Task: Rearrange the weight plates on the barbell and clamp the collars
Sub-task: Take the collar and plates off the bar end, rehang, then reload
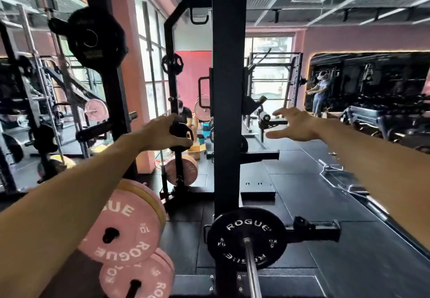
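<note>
A black Rogue weight plate (246,239) sits on the steel barbell sleeve (252,272) at the bottom centre, just in front of the black rack upright (229,88). No collar shows on the sleeve outside the plate. My left hand (160,132) is stretched forward left of the upright and grips a black collar (182,135). My right hand (294,124) reaches forward right of the upright, fingers spread and holding nothing. A second black collar (301,222) appears to be clipped on a horizontal rack peg (325,230) right of the plate.
Pink Rogue plates (121,228) hang on storage pegs at lower left, a smaller one (137,279) below. A black plate (93,39) hangs high on the left rack. Two people (322,93) are in the background. Black rubber flooring (349,262) spreads to the right.
</note>
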